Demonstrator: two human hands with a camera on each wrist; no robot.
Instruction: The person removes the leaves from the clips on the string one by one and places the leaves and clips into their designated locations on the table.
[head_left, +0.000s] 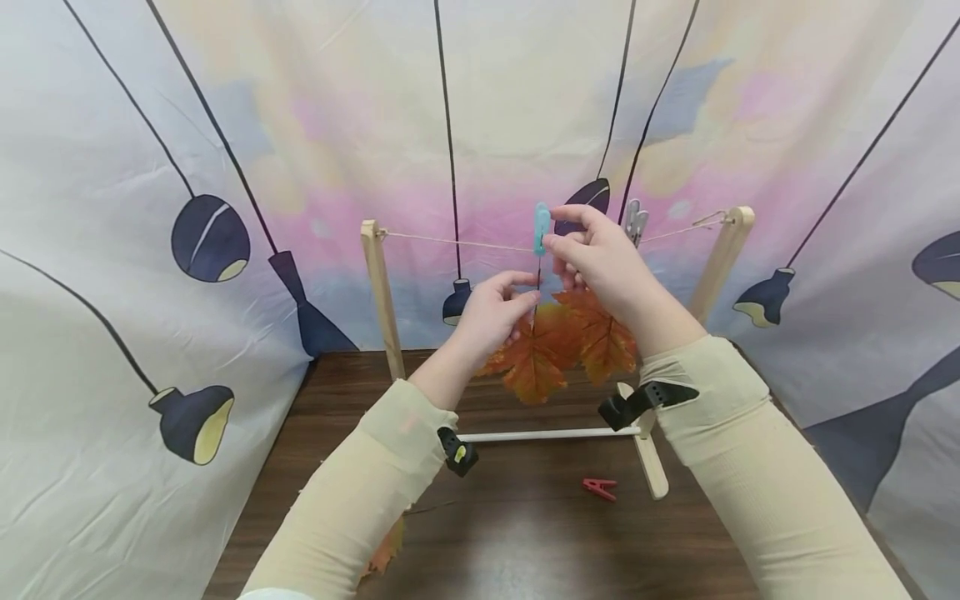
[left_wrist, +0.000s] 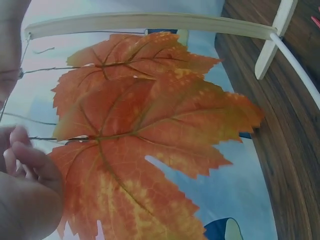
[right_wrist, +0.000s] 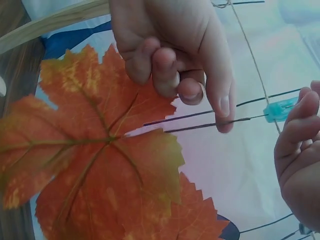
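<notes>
The leaf (head_left: 536, 367), orange-red with yellowish patches, jagged edges and darker veins, hangs below the line (head_left: 457, 242), overlapping a second leaf (head_left: 606, 337). The left hand (head_left: 491, 312) pinches its thin dark stem (right_wrist: 195, 127); the right hand (head_left: 600, 254), fingers bent, pinches the blue peg (head_left: 541, 223) at the line.

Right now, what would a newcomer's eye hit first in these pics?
First, the big orange-red maple-shaped leaves hanging below the thin beige string, filling much of both wrist views. Next, the light-blue plastic clothespin on that string, pinched by the right hand, with the left hand pinching a thin dark leaf stem just below. Then, a small red clothespin on the dark wooden tabletop.
</notes>
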